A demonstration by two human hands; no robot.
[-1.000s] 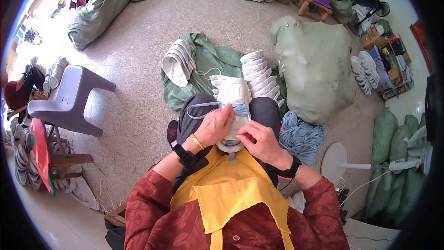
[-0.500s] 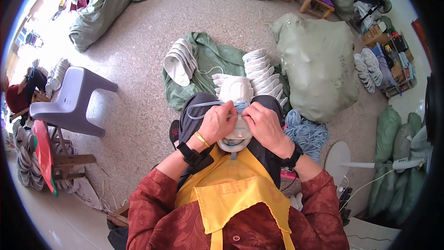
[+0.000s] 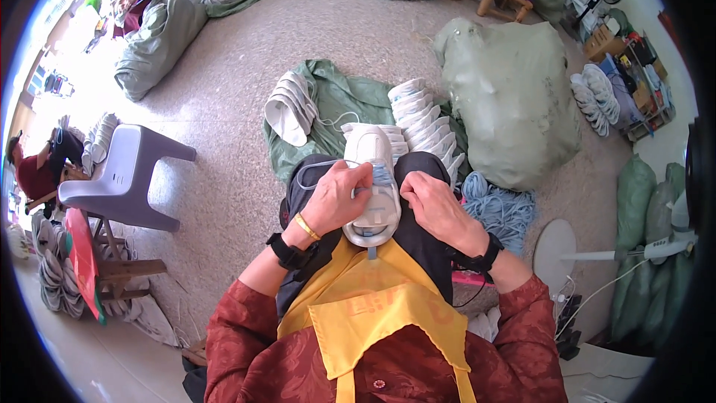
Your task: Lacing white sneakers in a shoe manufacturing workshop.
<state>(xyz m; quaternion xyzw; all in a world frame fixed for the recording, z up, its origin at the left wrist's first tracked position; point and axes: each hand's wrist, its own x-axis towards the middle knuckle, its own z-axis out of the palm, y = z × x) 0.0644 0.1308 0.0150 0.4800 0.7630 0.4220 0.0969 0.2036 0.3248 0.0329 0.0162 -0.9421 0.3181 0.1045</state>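
Observation:
A white shoe [image 3: 369, 148] rests between my knees, its toe away from me and its padded collar toward my yellow apron [image 3: 380, 306]. Light blue-grey shoelace [image 3: 382, 174] crosses its front, and a loop of it arches out over my left knee. My left hand [image 3: 337, 195] is closed in a pinch on the shoelace at the shoe's left side. Just off the shoe's right edge, my right hand [image 3: 440, 207] has its fingers curled together; whatever they hold, if anything, is hidden. By my right knee lies a heap of light blue laces [image 3: 501, 213].
Stacked white shoe uppers [image 3: 426, 123] and another stack [image 3: 289, 110] lie on a green cloth [image 3: 339, 86] ahead. Right of them sits a big stuffed sack [image 3: 511, 104]. A grey plastic chair [image 3: 123, 175] stands left, a white fan [image 3: 556, 254] right. Other people sit at far left.
My right hand has moved right, away from the shoe, and the gap between my hands has widened. My left hand stays at the lacing. The view has shifted slightly.

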